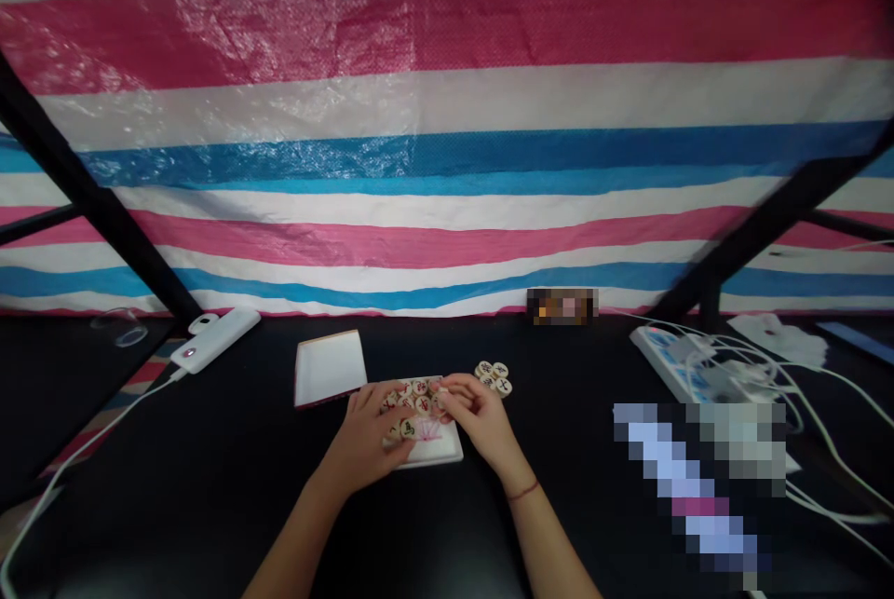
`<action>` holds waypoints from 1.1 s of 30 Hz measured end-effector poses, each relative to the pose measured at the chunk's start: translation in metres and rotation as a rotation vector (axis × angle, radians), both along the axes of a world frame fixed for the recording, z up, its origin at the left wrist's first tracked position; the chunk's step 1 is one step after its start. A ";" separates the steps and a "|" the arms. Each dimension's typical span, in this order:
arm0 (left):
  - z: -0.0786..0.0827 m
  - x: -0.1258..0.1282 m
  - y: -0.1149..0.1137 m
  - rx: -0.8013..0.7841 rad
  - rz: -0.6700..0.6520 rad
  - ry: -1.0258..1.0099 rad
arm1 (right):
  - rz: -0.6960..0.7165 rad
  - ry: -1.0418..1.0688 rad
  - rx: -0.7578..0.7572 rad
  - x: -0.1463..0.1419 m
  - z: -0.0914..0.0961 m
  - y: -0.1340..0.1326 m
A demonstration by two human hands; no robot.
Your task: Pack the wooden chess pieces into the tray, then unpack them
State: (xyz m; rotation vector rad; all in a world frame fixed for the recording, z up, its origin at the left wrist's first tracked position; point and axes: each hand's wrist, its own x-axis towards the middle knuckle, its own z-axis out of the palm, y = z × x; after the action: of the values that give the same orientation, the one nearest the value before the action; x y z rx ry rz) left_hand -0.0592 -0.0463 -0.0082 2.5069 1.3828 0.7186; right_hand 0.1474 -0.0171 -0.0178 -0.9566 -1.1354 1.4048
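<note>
Round wooden xiangqi pieces (412,399) with red and dark characters lie crowded on a white sheet with pink lines (444,450). My left hand (364,441) rests over the near side of this group, its fingers spread across several pieces. My right hand (475,417) comes in from the right, its fingertips drawn together at the group's right edge. Whether those fingers pinch a piece is hidden. Just beyond that hand, a small cluster of similar pieces (493,379) sits on the black table (433,534).
A white folded board or box (330,368) lies left of the hands. A white power bank (223,339) with a cable is at far left. A power strip (670,361) with tangled white cables is at right. A striped tarp (447,161) hangs behind the table.
</note>
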 end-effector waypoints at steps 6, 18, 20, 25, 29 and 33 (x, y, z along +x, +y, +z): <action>0.006 0.000 -0.002 -0.039 -0.046 0.016 | -0.048 -0.097 0.128 0.002 -0.007 -0.004; -0.009 -0.014 0.004 -0.107 -0.061 -0.197 | 0.102 -0.894 0.596 -0.018 0.017 -0.033; -0.011 -0.016 0.004 -0.140 -0.074 -0.225 | 0.134 -0.995 0.632 -0.020 0.017 -0.030; -0.014 -0.016 0.006 -0.176 -0.091 -0.224 | 0.135 -1.123 0.685 -0.022 0.013 -0.023; -0.015 -0.012 0.007 -0.182 -0.106 -0.204 | 0.139 -1.153 0.704 -0.025 0.014 -0.023; -0.014 -0.010 0.006 -0.150 -0.087 -0.214 | 0.078 -1.052 0.685 -0.012 0.019 -0.015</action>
State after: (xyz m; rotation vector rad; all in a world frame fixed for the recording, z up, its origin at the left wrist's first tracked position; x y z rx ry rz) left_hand -0.0689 -0.0399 -0.0219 2.2845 1.1997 0.8072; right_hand 0.1358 -0.0320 0.0009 -1.1355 -2.2415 0.3854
